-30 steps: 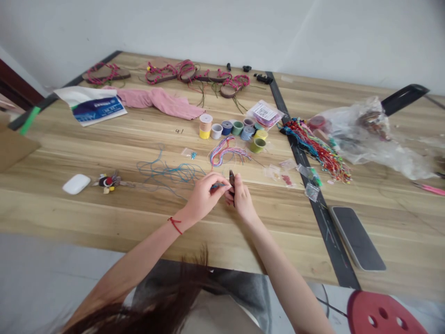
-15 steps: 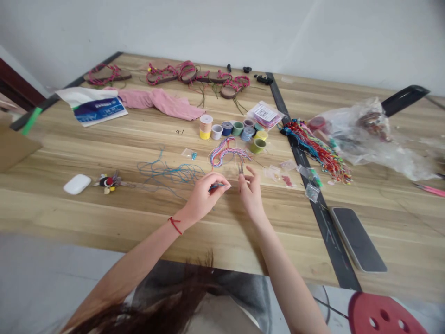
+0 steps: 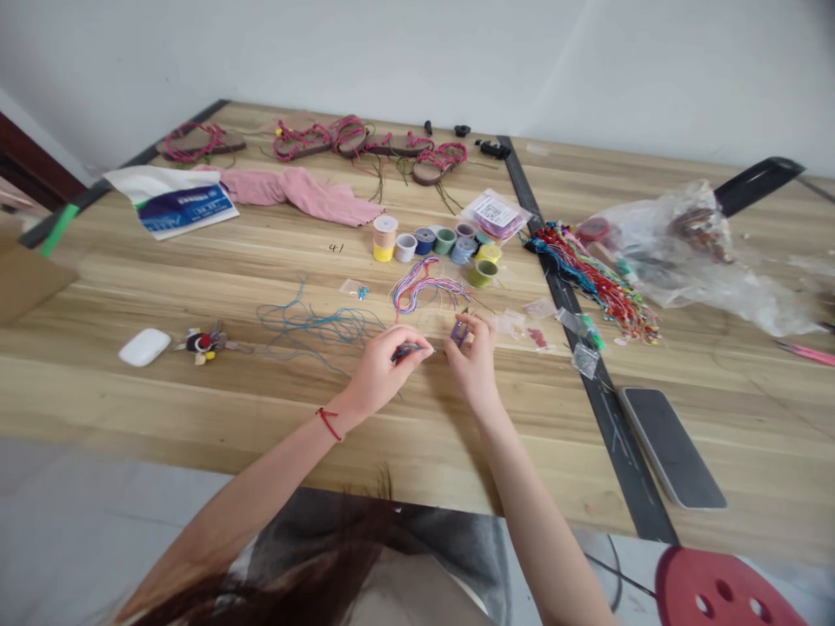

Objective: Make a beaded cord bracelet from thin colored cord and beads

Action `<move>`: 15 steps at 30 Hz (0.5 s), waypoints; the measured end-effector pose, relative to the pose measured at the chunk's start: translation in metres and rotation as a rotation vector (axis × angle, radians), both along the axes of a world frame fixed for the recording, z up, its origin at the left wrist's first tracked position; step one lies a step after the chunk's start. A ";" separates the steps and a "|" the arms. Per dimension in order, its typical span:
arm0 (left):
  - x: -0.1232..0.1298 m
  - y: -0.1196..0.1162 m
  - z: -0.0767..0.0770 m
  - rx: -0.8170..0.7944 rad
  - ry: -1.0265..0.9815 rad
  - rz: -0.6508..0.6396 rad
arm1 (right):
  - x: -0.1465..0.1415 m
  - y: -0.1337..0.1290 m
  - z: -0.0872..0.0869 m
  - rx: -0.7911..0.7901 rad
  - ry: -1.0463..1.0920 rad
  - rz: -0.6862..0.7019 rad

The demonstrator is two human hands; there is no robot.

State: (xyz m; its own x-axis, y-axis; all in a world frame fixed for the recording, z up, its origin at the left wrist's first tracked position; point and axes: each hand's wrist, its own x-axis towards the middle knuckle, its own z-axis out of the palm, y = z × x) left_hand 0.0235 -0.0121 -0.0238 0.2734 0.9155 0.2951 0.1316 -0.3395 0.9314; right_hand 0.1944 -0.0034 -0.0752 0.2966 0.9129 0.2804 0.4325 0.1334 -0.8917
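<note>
Pinching a purple piece in right hand

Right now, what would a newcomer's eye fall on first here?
The left hand, a red string at its wrist, and the right hand meet over the wooden table, the right pinching something small and purple. Beyond them sit thread spools, with pink-corded sandals along the far edge and a tangle of cords to the right.

A wooden table holds thread spools and sandals.
</note>
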 end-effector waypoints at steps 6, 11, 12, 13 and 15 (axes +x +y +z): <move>0.001 0.001 0.004 -0.354 -0.315 -0.124 | -0.020 -0.009 0.035 -0.179 0.622 0.300; 0.002 0.000 0.005 -0.609 -0.513 -0.249 | -0.029 -0.016 0.046 -0.287 0.896 0.494; 0.003 0.000 0.004 -0.666 -0.556 -0.280 | -0.030 -0.016 0.045 -0.290 0.932 0.515; 0.003 -0.001 0.003 -0.715 -0.601 -0.313 | -0.030 -0.016 0.044 -0.292 0.961 0.536; 0.004 -0.001 0.000 -0.785 -0.677 -0.379 | -0.031 -0.016 0.043 -0.298 1.002 0.571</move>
State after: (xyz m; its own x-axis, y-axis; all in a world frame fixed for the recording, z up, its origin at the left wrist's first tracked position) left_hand 0.0276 -0.0133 -0.0239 0.5775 0.8049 -0.1363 -0.4750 0.4672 0.7457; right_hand 0.1638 -0.0197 -0.0318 -0.2080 0.9740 -0.0901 -0.5295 -0.1895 -0.8269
